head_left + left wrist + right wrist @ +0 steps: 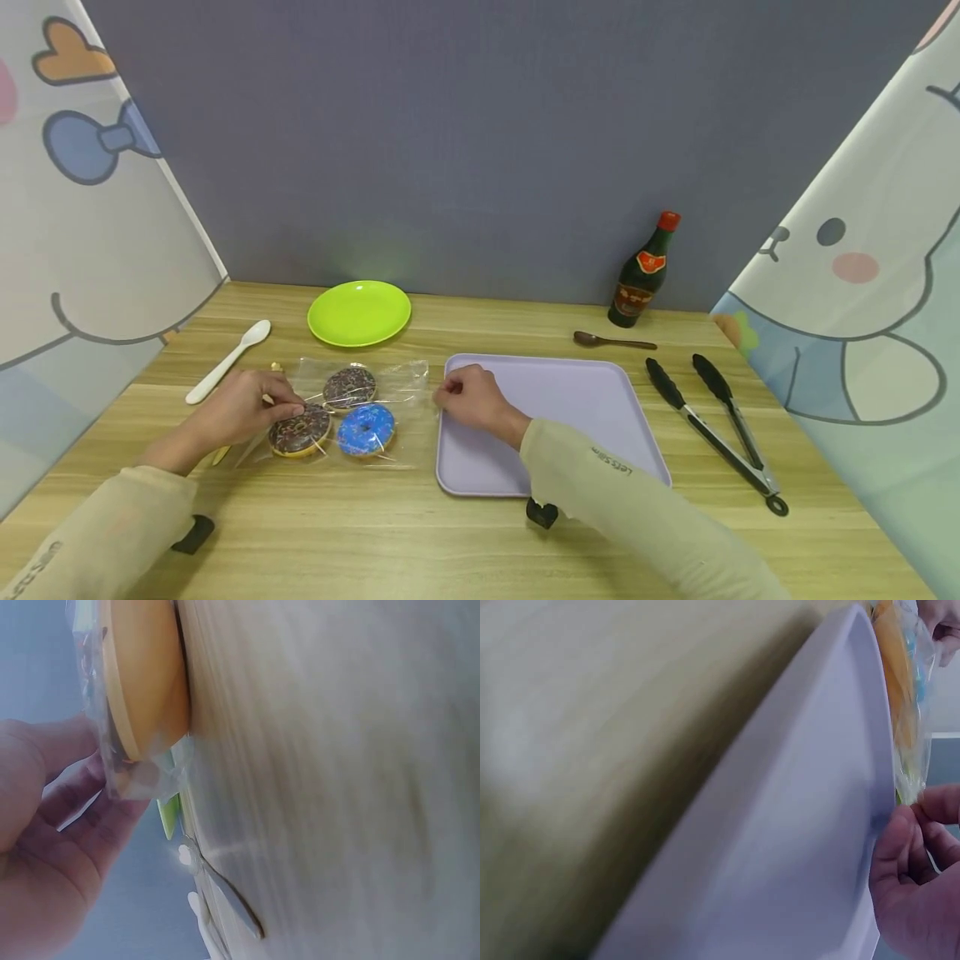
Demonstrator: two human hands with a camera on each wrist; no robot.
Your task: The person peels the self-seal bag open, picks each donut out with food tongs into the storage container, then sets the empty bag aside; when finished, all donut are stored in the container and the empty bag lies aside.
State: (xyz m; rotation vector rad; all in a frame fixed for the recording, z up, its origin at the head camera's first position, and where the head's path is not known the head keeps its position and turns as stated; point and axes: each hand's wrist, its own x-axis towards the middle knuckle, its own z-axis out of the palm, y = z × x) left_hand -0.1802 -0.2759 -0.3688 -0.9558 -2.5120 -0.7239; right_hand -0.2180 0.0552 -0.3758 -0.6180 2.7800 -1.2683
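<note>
A clear plastic bag [408, 446] holds three doughnuts: a dark one with sprinkles [349, 387], a chocolate one [298, 433] and a blue-iced one [366, 429]. At the bag's left side, my left hand [243, 408] pinches the plastic beside the chocolate doughnut; the left wrist view shows thumb and fingers at this end. My right hand [476, 398], over the left part of a lilac tray [577, 400], pinches the bag's right end between thumb and fingertips, as the right wrist view shows. There the film [913, 776] narrows into the pinch.
A green plate [360, 313] stands behind the bag, a white spoon [228, 362] to its left. A slim yellowish utensil [221, 455] lies partly hidden under the left hand. On the right are a small brown spoon [615, 342], a dark bottle [641, 283] and tongs [723, 433].
</note>
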